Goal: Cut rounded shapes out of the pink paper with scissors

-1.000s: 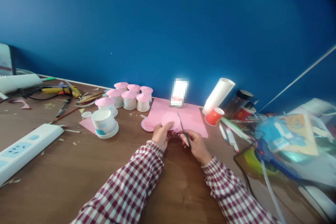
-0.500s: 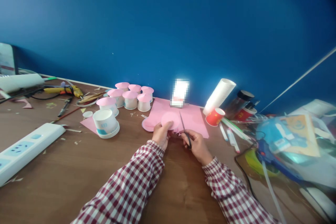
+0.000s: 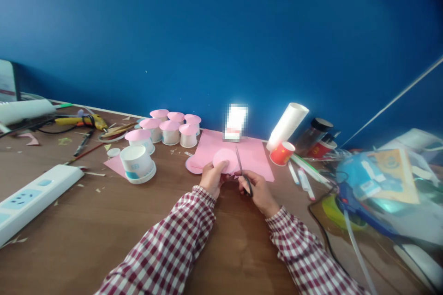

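Note:
My left hand [image 3: 212, 178] grips a round pink paper disc [image 3: 225, 158], its thumb pressed on top. In my right hand [image 3: 258, 190] is a pair of scissors [image 3: 240, 160], the blades pointing away from me beside the disc's right edge. Beneath and behind the disc lies a large pink paper sheet [image 3: 258, 156], with rounded pink pieces at its left corner. To the left stand several white paper cups [image 3: 170, 136] topped with pink paper cones [image 3: 139, 135]. Nearer to me is an uncovered white cup [image 3: 134, 161].
A white power strip [image 3: 41, 196] and a yellow glue gun [image 3: 93, 122] lie on the left. At right are a leaning stack of white cups [image 3: 287, 124], a red cup [image 3: 282, 153], markers [image 3: 306, 184] and a blue glue gun [image 3: 360, 212]. A blurred upright object [image 3: 236, 122] stands behind the sheet.
The whole view has shifted very slightly. Both hands keep their hold on the disc and scissors, with hardly any movement between them.

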Motion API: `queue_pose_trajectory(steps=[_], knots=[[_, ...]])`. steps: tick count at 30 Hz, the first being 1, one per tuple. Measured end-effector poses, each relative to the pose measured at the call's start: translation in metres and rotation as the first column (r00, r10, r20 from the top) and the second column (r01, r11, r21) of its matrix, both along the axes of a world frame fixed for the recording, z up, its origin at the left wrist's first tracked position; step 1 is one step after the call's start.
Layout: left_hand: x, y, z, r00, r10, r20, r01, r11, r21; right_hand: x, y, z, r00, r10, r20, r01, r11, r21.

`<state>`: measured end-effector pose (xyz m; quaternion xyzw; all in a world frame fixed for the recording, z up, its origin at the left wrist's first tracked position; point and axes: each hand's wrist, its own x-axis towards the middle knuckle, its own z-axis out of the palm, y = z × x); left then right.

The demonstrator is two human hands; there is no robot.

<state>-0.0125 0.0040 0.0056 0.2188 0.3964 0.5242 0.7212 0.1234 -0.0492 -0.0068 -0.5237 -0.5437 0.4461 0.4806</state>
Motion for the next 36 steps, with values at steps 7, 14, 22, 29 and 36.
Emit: queue_pose_trajectory(steps=[7, 14, 22, 29, 36], knots=[[0.0011, -0.0011, -0.0005, 1.0, -0.003, -0.025, 0.003, 1.0, 0.017, 0.0013, 0.0012, -0.0033, 1.0, -0.012, 0.012, 0.011, 1.0, 0.018], [0.001, -0.0008, -0.0014, 0.999, -0.01, -0.048, 0.011, 1.0, 0.017, 0.0003, 0.0007, -0.0021, 1.0, -0.012, -0.005, 0.012, 1.0, 0.0], [0.0011, -0.0008, -0.0012, 0.998, -0.015, -0.063, 0.016, 1.0, 0.019, -0.0014, -0.0005, 0.0016, 1.0, -0.003, -0.008, 0.003, 1.0, -0.007], [0.0008, -0.0017, -0.002, 0.999, -0.019, -0.049, 0.021, 0.999, 0.034, -0.0009, -0.0006, 0.0021, 1.0, 0.0, 0.011, 0.001, 1.0, -0.011], [0.0011, -0.0006, -0.0022, 0.998, 0.0, -0.056, 0.001, 1.0, 0.019, 0.0004, 0.0007, -0.0009, 0.999, 0.0, 0.033, 0.0, 1.0, -0.001]])
